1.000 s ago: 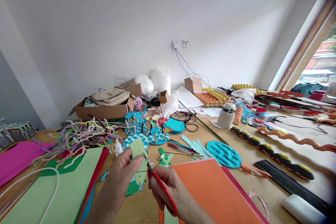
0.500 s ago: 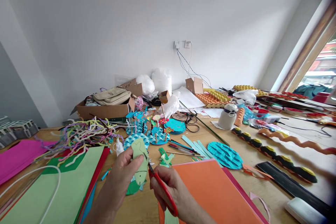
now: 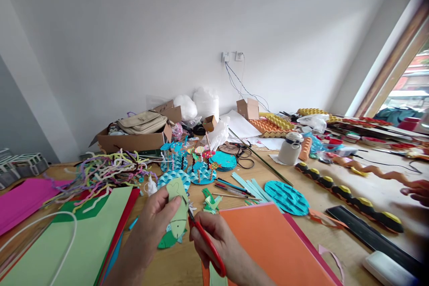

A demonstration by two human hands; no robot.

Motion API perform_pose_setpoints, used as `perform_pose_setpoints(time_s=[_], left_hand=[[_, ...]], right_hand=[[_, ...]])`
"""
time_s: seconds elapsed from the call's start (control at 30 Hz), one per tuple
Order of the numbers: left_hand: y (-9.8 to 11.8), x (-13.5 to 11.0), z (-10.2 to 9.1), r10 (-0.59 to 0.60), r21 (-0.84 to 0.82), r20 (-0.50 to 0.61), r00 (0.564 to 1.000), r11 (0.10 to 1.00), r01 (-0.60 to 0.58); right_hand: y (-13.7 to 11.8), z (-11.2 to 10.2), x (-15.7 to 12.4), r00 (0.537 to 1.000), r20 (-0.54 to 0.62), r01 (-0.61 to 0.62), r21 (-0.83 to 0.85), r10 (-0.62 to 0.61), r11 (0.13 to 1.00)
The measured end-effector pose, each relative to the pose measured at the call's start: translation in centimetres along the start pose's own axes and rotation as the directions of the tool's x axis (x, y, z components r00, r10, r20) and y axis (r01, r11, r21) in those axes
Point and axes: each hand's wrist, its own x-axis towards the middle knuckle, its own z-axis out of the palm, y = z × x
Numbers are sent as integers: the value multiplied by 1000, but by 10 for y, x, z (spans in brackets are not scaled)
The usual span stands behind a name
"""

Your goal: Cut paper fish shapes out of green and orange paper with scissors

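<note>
My left hand (image 3: 149,228) pinches a light green paper fish shape (image 3: 177,208) with pencil lines on it, held upright above the wooden table (image 3: 335,196). My right hand (image 3: 217,243) is closed round red-handled scissors (image 3: 208,243), whose blades meet the right edge of the paper fish. A dark green scrap (image 3: 166,241) lies on the table just below the fish. An orange paper sheet (image 3: 271,246) lies under my right wrist.
Stacked green, red and pink sheets (image 3: 83,237) lie at left with a tangle of coloured paper strips (image 3: 100,172). Blue patterned discs (image 3: 286,196), pencils, a cardboard box (image 3: 134,136) and a white jar (image 3: 290,147) stand farther back. Another person's hand (image 3: 417,190) shows at the right edge.
Another person's hand has come into view at the right edge. My hands and the scissors stay almost in place on the paper fish.
</note>
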Motion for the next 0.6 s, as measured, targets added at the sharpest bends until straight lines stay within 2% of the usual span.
perform_pose_setpoints(time_s=[0.33,0.6], left_hand=[[-5,0,-2,23,-8,75,997,1000,-22],[-2,0,-2,-21,-58,93,995,998,27]], right_hand=[[3,1,0,1000,-6,-10,19,10,1000],[1,1,1,1000,-6,-7,33,7,999]])
